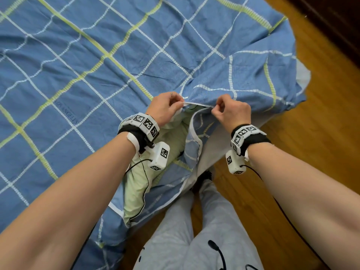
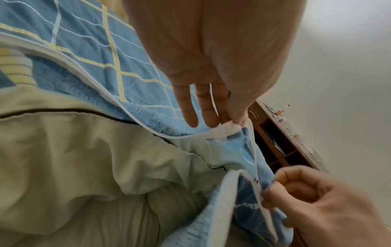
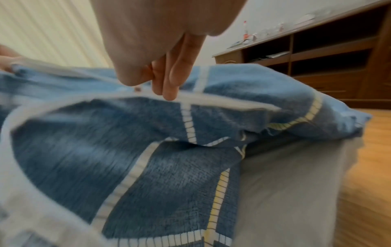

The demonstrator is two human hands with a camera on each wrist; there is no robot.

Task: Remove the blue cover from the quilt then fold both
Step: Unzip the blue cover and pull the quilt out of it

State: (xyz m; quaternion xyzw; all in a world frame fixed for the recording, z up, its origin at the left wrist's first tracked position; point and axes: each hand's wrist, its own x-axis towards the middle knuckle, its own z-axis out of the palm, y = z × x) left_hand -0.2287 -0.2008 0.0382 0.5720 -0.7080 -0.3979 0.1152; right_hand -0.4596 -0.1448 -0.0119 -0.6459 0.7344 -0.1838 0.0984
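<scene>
The blue cover (image 1: 97, 61) with white and yellow check lines lies spread over the bed. Its white-edged opening (image 1: 196, 105) gapes at the near edge, showing the pale green quilt (image 1: 140, 184) inside. My left hand (image 1: 167, 106) pinches the white edge of the opening between thumb and fingers (image 2: 232, 117). My right hand (image 1: 229, 112) pinches the same edge a little to the right, near a small fastener (image 2: 256, 180). In the right wrist view the right hand (image 3: 148, 80) holds the blurred white hem of the cover (image 3: 211, 150).
The bed's grey mattress side (image 3: 285, 183) drops to a wooden floor (image 1: 311, 133) on the right. A brown shelf unit (image 3: 328, 55) with small items on top stands by the wall. My legs in grey trousers (image 1: 204, 230) stand against the bed.
</scene>
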